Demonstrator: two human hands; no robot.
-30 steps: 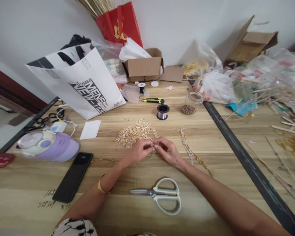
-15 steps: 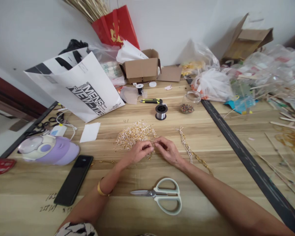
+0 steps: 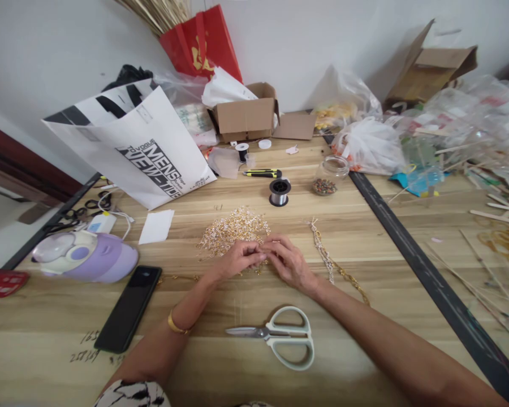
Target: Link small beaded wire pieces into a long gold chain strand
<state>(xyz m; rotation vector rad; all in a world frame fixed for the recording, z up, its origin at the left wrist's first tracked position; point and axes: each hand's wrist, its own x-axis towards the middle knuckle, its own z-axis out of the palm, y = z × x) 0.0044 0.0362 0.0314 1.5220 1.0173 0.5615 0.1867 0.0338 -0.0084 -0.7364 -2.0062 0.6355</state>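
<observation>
My left hand and my right hand meet at the front edge of a heap of small gold and clear beads. Both are closed in a pinch, fingertips together; what they hold between them is too small to make out. Several gold bits hang or lie just below the fingertips. To the right of my right hand lie gold and silvery chains, knotted at the far end. Scissors with pale green handles rest on the table nearer to me, blades pointing left.
A spool of clear line, a yellow-black box cutter and a glass jar of beads stand beyond the heap. At left are a phone, a purple bottle and a white bag. Plastic bags crowd the right back.
My right hand has shifted slightly left, its fingertips now meeting those of my left hand, where a small gap showed before. The things on the table stay in place.
</observation>
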